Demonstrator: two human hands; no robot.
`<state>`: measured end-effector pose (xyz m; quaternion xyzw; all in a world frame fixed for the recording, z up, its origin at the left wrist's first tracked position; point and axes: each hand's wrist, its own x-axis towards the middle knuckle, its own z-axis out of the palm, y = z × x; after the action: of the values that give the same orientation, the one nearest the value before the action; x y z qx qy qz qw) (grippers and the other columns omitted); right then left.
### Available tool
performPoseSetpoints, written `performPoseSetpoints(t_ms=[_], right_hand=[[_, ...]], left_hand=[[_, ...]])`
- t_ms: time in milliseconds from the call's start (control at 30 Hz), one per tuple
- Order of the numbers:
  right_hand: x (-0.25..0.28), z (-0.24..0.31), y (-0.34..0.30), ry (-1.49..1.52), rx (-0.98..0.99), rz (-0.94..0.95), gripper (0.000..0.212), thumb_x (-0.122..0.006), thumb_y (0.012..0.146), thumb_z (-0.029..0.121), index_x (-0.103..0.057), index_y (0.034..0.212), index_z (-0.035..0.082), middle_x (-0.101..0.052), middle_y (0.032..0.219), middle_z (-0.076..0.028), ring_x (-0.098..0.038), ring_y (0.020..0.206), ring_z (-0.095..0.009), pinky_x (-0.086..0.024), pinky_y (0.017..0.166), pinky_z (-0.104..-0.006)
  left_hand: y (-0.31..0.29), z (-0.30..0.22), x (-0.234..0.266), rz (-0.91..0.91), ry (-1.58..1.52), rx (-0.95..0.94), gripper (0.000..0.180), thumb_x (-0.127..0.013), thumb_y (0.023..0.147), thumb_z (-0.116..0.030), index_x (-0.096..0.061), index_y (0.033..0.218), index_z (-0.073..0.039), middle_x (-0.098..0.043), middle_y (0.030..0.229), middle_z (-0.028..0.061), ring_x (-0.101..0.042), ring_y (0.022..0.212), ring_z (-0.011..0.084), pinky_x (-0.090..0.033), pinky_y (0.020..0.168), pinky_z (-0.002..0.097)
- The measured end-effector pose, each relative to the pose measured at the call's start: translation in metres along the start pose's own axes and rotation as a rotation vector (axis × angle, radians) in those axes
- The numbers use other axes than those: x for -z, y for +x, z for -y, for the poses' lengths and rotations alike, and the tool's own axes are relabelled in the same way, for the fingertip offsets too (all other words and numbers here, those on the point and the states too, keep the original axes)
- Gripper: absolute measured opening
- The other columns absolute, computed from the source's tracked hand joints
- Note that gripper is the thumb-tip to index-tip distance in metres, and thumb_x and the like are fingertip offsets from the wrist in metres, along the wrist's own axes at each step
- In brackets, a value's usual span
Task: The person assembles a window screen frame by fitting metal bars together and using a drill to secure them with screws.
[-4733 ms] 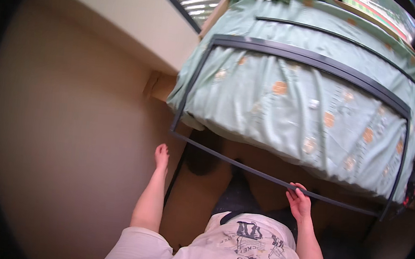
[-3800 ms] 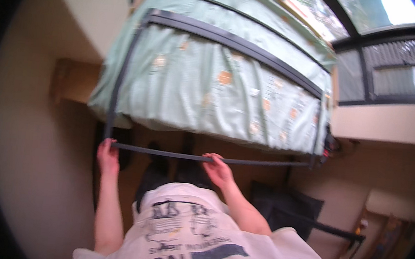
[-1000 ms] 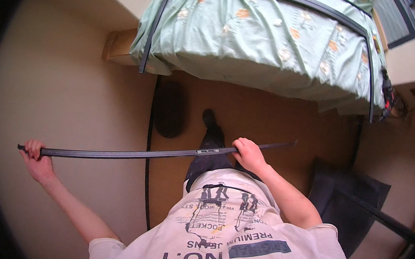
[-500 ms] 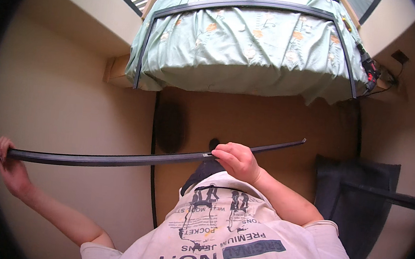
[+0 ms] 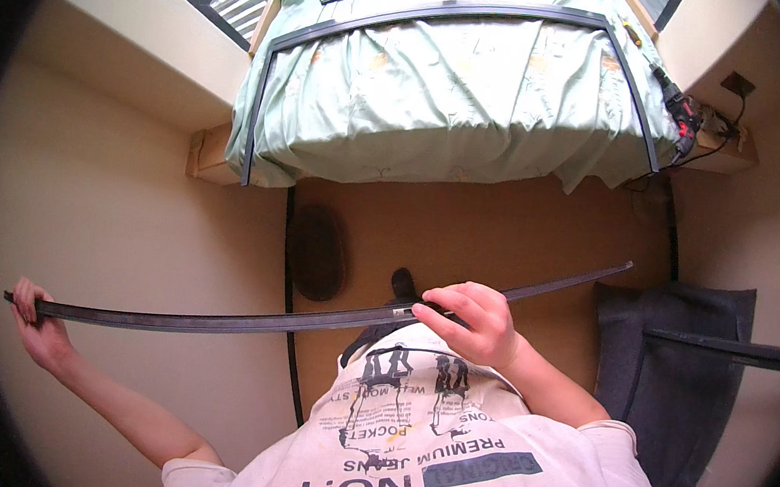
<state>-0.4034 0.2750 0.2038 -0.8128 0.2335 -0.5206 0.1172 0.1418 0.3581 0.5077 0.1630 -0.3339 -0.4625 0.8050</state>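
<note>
Gripping the dark bar (image 5: 216, 324), now apart from the frame (image 5: 447, 10), left fingers (image 5: 25, 301), right fingers (image 5: 475, 307) curled around it.

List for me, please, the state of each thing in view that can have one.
Held bar: right end free.
Left hand: closed around the bar near its left end.
Right hand: gripping it farther right.
Black frame: three-sided, near side open.
Green cloth: draped, wrinkled.
Red-and-black tool: lying by the cloth's right edge.

Strip (image 5: 309, 320): dark grey. Far cloth (image 5: 418, 135): pale mint green, faint orange floral motifs. Frame (image 5: 485, 11) over it: dark grey. Power tool (image 5: 681, 116), far right: black, red. Shirt (image 5: 503, 439): off-white, black print. Floor (image 5: 503, 218): brown. Mat (image 5: 672, 407), right: charcoal.
</note>
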Motion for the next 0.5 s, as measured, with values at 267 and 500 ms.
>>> performPoseSetpoints(t_ms=[267,500], right_hand=[[0.023,0.009,0.028,-0.046,0.094,-0.032,0.020,-0.066,0.072,0.007,-0.067,0.092,0.004,-0.067,0.091,-0.012,-0.066,0.072,-0.021,-0.054,0.057,-0.0281],[0.040,0.020,0.061,-0.069,0.138,-0.022,0.009,-0.064,0.070,0.003,-0.064,0.079,0.003,-0.068,0.087,-0.013,-0.067,0.070,-0.020,-0.054,0.056,-0.0262]], left_hand=[[-0.009,-0.019,0.015,-0.059,0.054,-0.063,0.029,-0.037,0.102,-0.012,-0.028,0.074,-0.009,-0.028,0.071,0.0020,-0.026,0.055,0.0116,-0.028,0.056,0.0273],[-0.015,-0.026,0.041,-0.085,-0.025,-0.096,0.025,-0.037,0.101,-0.009,-0.030,0.076,-0.009,-0.031,0.072,0.0018,-0.028,0.055,0.0109,-0.028,0.054,0.0272]])
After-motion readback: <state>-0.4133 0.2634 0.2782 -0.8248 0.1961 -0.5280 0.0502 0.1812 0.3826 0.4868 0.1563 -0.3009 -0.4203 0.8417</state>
